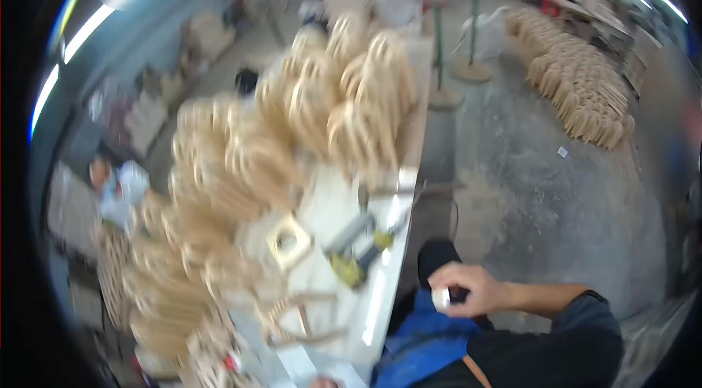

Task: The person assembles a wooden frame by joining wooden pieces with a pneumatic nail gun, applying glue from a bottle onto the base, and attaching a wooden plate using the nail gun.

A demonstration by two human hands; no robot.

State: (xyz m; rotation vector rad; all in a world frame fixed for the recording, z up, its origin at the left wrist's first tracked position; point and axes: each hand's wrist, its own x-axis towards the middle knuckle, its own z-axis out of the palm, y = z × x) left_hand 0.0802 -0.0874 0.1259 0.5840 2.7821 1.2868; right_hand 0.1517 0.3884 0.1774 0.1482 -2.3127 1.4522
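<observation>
White and small, an item [441, 299] sits pinched in your right hand [472, 291], its grip narrowed around it at about half past four, beside the tabletop [380, 315]. At six o'clock, only a sliver of your left hand [325, 383] shows at the bottom edge; you cannot tell its grip. A blurred green-and-black tool [347, 269] lies near six, a square pale block [278, 242] and a wooden frame [305, 321] around seven. Curved wooden pieces [248, 150] crowd from eight to twelve; more wooden pieces [578, 81] cover the floor [548, 198] at two.
</observation>
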